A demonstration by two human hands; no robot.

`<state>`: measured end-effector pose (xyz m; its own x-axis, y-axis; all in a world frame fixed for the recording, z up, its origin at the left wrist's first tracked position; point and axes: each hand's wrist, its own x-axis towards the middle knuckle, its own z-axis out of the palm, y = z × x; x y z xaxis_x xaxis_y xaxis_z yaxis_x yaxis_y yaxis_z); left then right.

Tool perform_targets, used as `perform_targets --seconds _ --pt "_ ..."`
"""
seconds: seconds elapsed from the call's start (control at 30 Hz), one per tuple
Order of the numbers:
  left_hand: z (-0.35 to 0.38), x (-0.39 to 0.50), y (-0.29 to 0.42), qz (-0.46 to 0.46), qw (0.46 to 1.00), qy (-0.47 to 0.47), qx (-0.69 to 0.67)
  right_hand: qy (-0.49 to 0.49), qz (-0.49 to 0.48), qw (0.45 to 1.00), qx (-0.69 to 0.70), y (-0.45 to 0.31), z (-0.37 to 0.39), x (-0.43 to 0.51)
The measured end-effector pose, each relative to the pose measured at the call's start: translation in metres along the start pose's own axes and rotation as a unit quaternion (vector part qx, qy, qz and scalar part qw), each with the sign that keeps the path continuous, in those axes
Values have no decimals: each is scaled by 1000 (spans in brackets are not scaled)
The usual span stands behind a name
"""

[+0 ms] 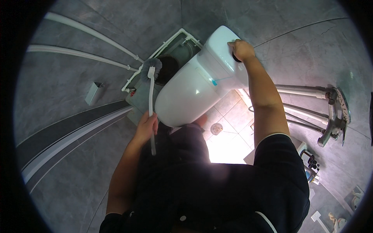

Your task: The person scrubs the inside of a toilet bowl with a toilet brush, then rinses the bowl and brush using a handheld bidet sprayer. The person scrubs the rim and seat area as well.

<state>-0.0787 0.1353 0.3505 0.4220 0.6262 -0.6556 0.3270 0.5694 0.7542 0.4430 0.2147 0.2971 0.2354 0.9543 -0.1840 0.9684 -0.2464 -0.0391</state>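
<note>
My left hand (146, 128) is closed around the white handle of a toilet brush (151, 93). The brush's round grey bristle head points away from me, above the floor left of the toilet. A white toilet (186, 96) stands before me, its lid down. A small blue tab (214, 82) shows near the hinge end of the lid. My right hand (243, 50) rests on the right side of the cistern top (220, 43), one finger stretched over the white surface. Beneath that hand a black object (236, 58) is partly hidden, and whether I grip it is unclear.
Behind the brush head sits a dark round container (167, 70). White pipes (96, 33) run along the left wall and corner. At right, a metal shower fitting (333, 116) juts from the wall. A round floor drain (216, 128) lies in the brightly lit tiles.
</note>
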Motion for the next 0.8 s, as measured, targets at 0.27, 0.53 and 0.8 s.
perform_targets --seconds 0.27,0.53,0.8 --pt "-5 5 -4 24 999 -8 22 22 -33 999 28 6 -2 1" --pt "46 58 -2 -5 995 16 -103 -122 47 878 460 -148 -6 -156" --pt "177 131 -72 -141 959 -170 -175 -109 201 790 569 -183 59 -289"
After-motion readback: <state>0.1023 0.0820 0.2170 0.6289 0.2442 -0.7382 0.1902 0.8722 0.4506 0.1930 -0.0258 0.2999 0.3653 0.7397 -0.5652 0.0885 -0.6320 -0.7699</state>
